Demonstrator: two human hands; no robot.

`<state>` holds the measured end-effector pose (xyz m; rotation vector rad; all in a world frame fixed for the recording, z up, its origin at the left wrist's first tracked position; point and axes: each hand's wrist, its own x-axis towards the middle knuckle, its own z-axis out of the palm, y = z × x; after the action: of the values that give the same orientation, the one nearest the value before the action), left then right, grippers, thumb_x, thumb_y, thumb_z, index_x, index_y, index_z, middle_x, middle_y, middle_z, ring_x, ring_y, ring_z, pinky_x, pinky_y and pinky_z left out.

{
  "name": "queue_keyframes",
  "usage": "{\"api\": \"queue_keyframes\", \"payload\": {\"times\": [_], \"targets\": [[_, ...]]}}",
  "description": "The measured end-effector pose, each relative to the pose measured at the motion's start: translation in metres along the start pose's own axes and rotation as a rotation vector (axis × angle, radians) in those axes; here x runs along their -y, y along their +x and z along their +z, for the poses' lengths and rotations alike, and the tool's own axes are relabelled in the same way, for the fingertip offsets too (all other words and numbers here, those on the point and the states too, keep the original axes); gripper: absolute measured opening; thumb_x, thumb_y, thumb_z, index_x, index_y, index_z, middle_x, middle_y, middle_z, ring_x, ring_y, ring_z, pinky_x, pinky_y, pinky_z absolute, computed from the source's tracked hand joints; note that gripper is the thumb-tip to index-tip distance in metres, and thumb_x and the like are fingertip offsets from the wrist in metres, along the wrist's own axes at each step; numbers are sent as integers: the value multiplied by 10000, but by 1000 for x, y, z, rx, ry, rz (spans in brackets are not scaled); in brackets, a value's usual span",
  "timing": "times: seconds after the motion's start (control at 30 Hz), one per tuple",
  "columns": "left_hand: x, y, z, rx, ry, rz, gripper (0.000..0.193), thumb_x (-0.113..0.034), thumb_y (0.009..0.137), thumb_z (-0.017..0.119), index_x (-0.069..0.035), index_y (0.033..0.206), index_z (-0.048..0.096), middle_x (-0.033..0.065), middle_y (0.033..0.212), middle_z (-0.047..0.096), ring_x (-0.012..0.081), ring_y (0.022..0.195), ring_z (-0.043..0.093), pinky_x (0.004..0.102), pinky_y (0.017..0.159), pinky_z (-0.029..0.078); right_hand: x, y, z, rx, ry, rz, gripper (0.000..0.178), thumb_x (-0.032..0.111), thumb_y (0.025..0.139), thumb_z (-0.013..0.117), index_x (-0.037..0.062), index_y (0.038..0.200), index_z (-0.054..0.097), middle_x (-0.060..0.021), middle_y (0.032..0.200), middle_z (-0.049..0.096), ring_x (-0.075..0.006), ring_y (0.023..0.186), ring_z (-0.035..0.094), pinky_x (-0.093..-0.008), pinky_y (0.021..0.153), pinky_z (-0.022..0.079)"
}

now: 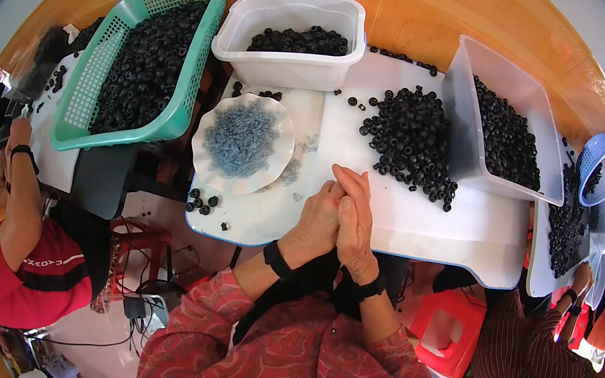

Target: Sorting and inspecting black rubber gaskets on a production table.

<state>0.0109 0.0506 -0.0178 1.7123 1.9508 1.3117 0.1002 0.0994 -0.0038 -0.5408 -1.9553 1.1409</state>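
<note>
My left hand and my right hand are pressed together over the front edge of the white table. The left fingers are curled in against the right palm, and the right fingers lie close together over them. Whatever may be between the palms is hidden. Just left of my hands is a scalloped white plate heaped with small grey-blue translucent pieces. Beyond them, to the right, spreads a loose pile of black ring-shaped parts. A few more black parts sit by the table's left front corner.
Along the back stand a green basket, a white tub and a clear bin, each holding black parts. Co-workers sit on either side, one in a red shirt, one in a striped top. A red stool stands at right.
</note>
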Motion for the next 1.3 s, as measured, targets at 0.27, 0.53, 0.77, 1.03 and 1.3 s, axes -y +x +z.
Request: {"api": "queue_keyframes", "payload": {"times": [0.27, 0.53, 0.77, 1.03, 1.3], "targets": [[-7, 1, 3, -211, 1, 70, 301, -119, 785, 663, -3, 1061, 624, 141, 983, 570, 321, 855, 592, 406, 607, 548, 3, -2, 1, -36, -54, -23, 447, 184, 933, 434, -23, 1317, 529, -207, 1298, 550, -351, 1252, 486, -531, 1195, 134], [28, -12, 27, -346, -134, 242, 222, -169, 941, 580, -27, 1108, 612, 152, 951, 603, 310, 816, 608, 364, 648, 523, 6, -2, 3, -11, -61, -50, 486, 189, 868, 524, -40, 1297, 533, -220, 1263, 578, -365, 1242, 504, -550, 1184, 166], [11, -6, 14, -348, -140, 277, 216, -189, 932, 595, -61, 1101, 635, 118, 959, 618, 294, 796, 609, 345, 634, 519, 5, -4, 2, -23, -87, -45, 503, 228, 858, 545, -32, 1289, 542, -214, 1258, 581, -358, 1214, 517, -544, 1188, 144], [15, -3, 9, -242, 117, 314, 219, -191, 928, 604, -85, 1116, 643, 117, 964, 617, 275, 834, 610, 346, 624, 514, 1, -1, 1, 3, -112, -37, 498, 258, 887, 526, -12, 1304, 503, -194, 1244, 558, -357, 1191, 506, -550, 1181, 141], [-18, 22, -20, 214, -99, -468, 286, -174, 858, 636, -70, 1124, 628, 133, 957, 584, 300, 847, 596, 386, 642, 534, 5, 5, -1, 36, -139, 24, 469, 241, 915, 484, -4, 1315, 480, -192, 1232, 537, -375, 1166, 504, -568, 1170, 158]]}}
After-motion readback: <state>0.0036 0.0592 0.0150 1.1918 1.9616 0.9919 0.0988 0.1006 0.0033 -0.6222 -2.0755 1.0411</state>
